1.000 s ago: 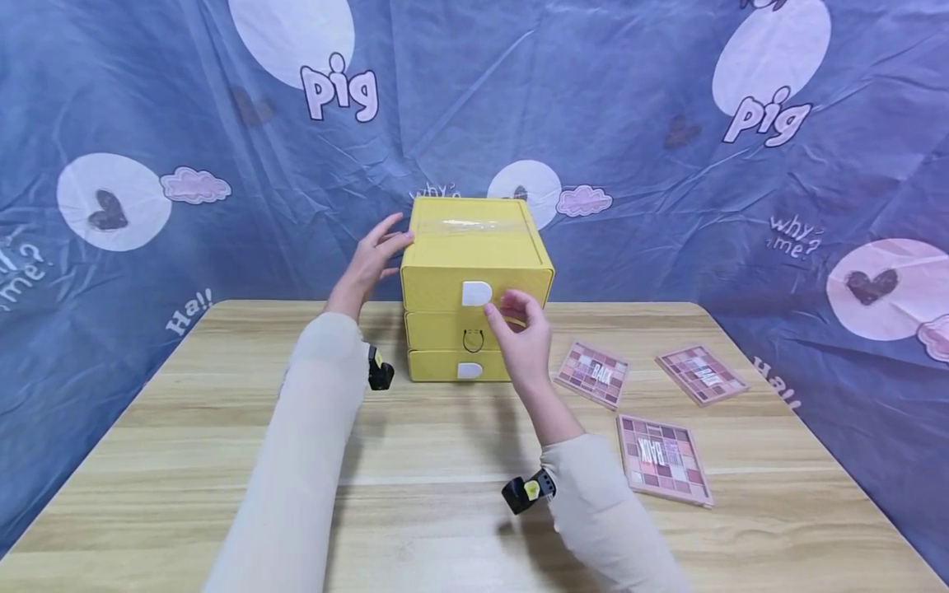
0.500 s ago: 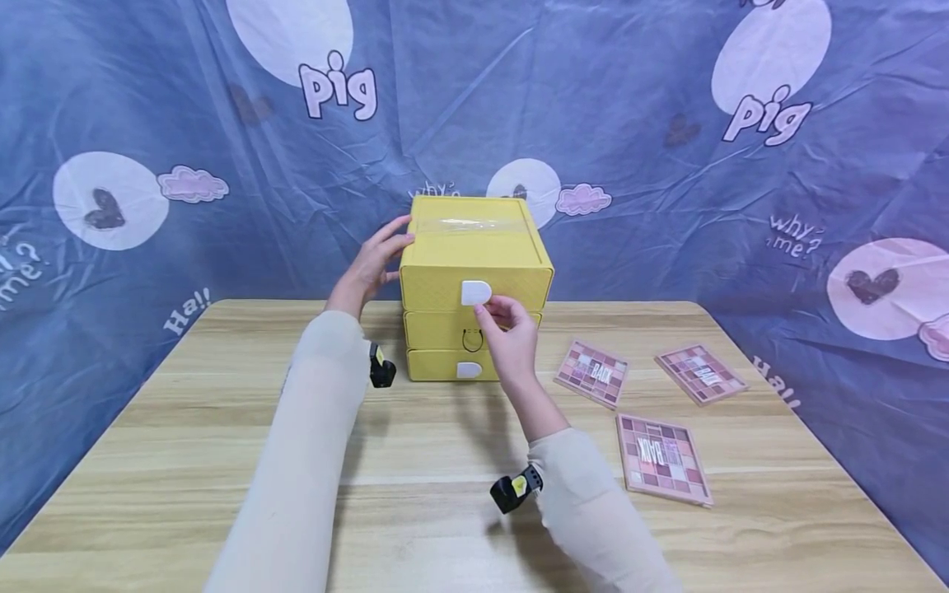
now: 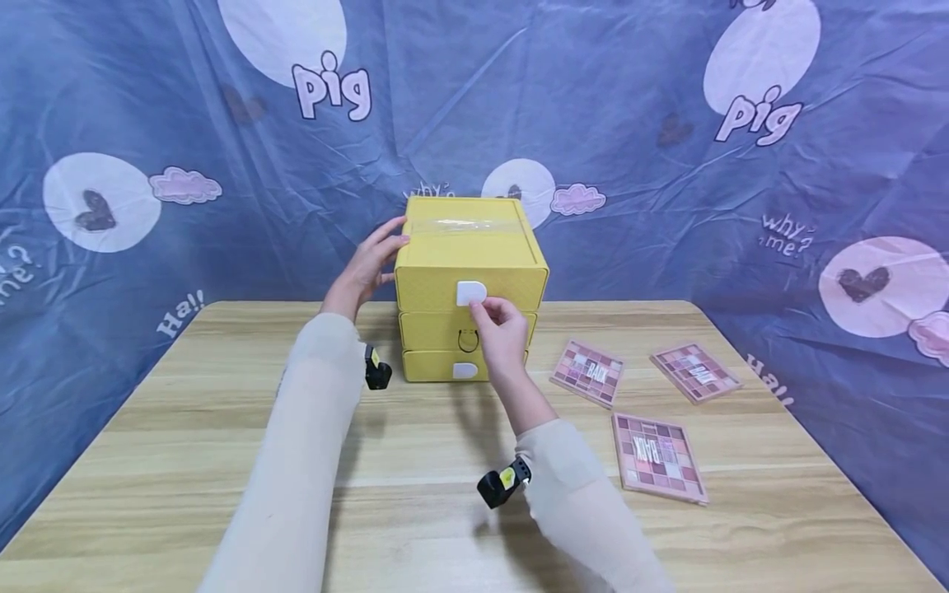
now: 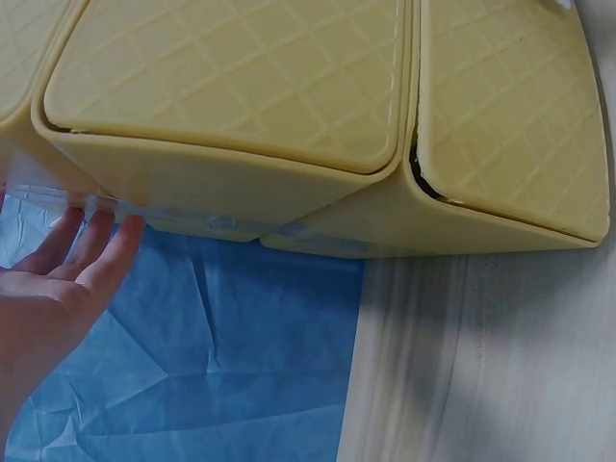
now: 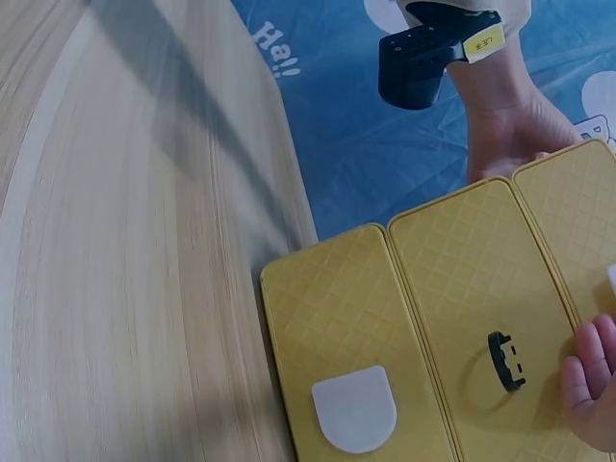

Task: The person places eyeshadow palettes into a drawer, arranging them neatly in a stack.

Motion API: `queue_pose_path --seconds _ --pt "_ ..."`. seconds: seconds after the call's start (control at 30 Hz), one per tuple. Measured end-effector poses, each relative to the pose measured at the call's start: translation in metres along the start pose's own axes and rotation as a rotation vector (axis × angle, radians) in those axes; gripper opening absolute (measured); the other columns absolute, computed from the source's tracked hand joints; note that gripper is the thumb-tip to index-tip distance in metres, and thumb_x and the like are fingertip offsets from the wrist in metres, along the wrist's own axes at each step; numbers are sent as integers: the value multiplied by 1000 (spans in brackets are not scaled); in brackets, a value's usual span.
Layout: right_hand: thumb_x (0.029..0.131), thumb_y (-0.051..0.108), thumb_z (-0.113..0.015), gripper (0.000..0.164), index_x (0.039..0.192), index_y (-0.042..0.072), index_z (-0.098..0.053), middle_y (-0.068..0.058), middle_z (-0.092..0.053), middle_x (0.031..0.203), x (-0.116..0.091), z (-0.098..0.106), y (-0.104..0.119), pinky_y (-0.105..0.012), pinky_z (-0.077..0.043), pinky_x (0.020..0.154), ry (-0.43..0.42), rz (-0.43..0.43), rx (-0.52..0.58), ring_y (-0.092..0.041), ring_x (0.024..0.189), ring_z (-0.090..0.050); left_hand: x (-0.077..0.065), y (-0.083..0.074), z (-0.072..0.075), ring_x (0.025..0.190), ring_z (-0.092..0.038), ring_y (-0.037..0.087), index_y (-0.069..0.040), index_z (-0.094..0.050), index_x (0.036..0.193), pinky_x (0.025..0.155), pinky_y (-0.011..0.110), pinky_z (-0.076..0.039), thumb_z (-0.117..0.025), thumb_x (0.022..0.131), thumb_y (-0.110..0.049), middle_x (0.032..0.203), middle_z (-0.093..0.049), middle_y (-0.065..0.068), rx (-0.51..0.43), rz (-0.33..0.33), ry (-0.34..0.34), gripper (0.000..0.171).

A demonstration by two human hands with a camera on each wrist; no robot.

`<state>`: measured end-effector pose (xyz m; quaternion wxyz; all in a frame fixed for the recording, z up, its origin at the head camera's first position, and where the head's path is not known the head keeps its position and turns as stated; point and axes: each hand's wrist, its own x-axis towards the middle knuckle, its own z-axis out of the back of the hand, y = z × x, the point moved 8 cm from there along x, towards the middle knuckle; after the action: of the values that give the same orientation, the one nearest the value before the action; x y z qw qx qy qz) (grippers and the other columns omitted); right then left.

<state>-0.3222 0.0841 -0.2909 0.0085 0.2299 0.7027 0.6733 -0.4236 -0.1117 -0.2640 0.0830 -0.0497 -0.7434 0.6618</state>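
A yellow drawer unit (image 3: 472, 249), three drawers high with a quilted front, stands at the back of the table. My left hand (image 3: 366, 268) rests against its left side; in the left wrist view its fingers (image 4: 114, 252) lie nearly straight along the wall. At the top drawer, my right hand (image 3: 506, 336) pinches the lower right edge of the white tab handle (image 3: 470, 292) between thumb and fingers. The right wrist view cuts off most of this grip. All drawers look closed. A white tab (image 5: 356, 409) is on the bottom drawer, a black wire handle (image 5: 504, 363) on the middle one.
Three pink makeup palettes lie on the table right of the unit: one close by (image 3: 589, 373), one farther right (image 3: 695, 372), one nearer the front (image 3: 658, 458). Clear tape (image 3: 467, 226) crosses the unit's top. Blue printed cloth (image 3: 630, 74) hangs behind.
My right hand has moved left, from just beside the tab handle to touching and pinching it. My left hand keeps its place on the unit's side. The head view has shifted slightly.
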Motion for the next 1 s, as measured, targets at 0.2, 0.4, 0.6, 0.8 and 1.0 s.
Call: queue_pose_path --seconds 0.2,0.4,0.6,0.8,1.0 --pt "77 4 -62 12 78 -7 -58 -4 -55 64 1 -1 -2 -18 -41 54 -22 -41 33 -10 58 -54 1 -1 0 117 -36 19 -24 -34 133 88 45 -30 -51 84 -22 130 -38 7 -5 5 4 52" --pt "77 4 -62 10 74 -4 -57 -2 -54 61 -2 1 -2 -17 -41 52 -32 -71 51 -8 55 -53 2 0 0 117 -36 19 -25 -34 133 87 46 -31 -52 84 -22 130 -38 7 -7 16 10 53" --pt "76 7 -64 12 72 -3 -57 -7 -56 63 -7 3 2 -18 -38 50 -29 -38 37 -12 56 -53 0 0 2 117 -36 19 -25 -33 134 87 46 -30 -52 84 -23 130 -38 7 -7 22 15 54" --pt "76 9 -64 13 71 0 -58 -7 -57 64 -8 6 -5 -20 -40 53 -14 6 74 -13 57 -53 1 1 2 116 -36 19 -25 -33 133 86 46 -31 -52 84 -23 131 -37 6 -12 21 18 53" --pt "77 4 -62 10 74 -4 -57 -5 -56 62 -20 10 5 -20 -41 54 -17 -27 33 -14 58 -54 2 1 1 117 -35 20 -24 -33 134 86 47 -31 -51 85 -22 131 -36 7 -18 11 24 52"
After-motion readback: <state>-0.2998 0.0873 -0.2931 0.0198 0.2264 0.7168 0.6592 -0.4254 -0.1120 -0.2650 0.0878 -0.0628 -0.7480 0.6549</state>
